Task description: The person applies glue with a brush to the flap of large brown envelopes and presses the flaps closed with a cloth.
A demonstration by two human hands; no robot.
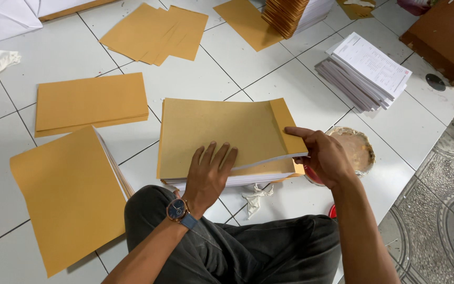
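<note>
A large brown envelope (222, 131) filled with white sheets lies on a stack of like envelopes on the white tiled floor in front of my crossed legs. My left hand (210, 173), with a blue wristwatch on the wrist, lies flat on the envelope's near edge, fingers spread. My right hand (321, 155) is at the envelope's right end, its fingers pressing on the folded flap (287, 126). A shallow bowl of pale paste (361, 150) sits just behind my right hand.
More brown envelopes lie around: a stack at the left (90, 102), a filled pile at lower left (69, 194), loose ones at the top (156, 34). A stack of printed white papers (366, 71) is at the right, a crumpled tissue (256, 197) by my knee.
</note>
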